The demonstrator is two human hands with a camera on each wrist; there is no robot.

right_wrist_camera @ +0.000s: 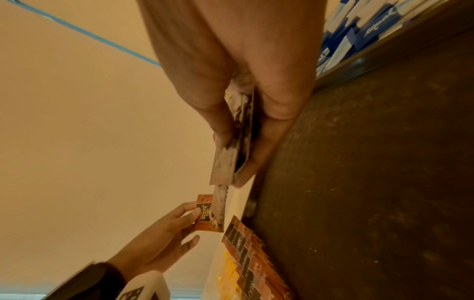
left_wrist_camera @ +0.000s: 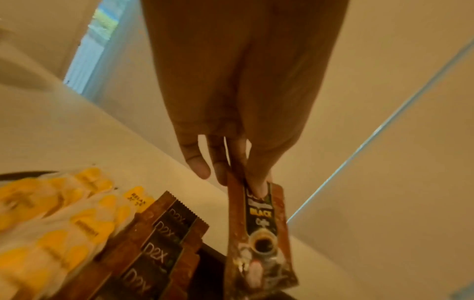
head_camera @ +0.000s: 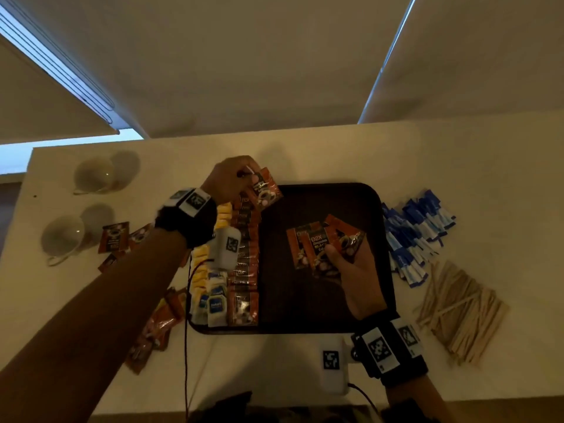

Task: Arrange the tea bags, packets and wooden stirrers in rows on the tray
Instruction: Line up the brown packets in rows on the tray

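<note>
A single orange coffee packet is being pinched between the thumb and fingers of the left hand, and it is being held above the far left corner of the dark tray, at the far end of a row of coffee packets that is lying lengthwise along the tray's left part. In the left wrist view the packet is being gripped by its top edge and is hanging down from the fingertips, with the word BLACK showing on its dark label. A fan of several coffee packets is being grasped by the right hand over the middle of the tray, the thumb being pressed on top of them and the fingers being curled beneath. Left of the coffee row, a row of yellow tea bags is being kept along the tray's left edge, with white and blue tea bags lying at its near end. On the white table, loose orange packets are lying off the tray to the left, a heap of blue and white packets is lying just right of the tray, and a pile of wooden stirrers is lying nearer, also right of the tray. Two white cups are standing at the table's far left.
</note>
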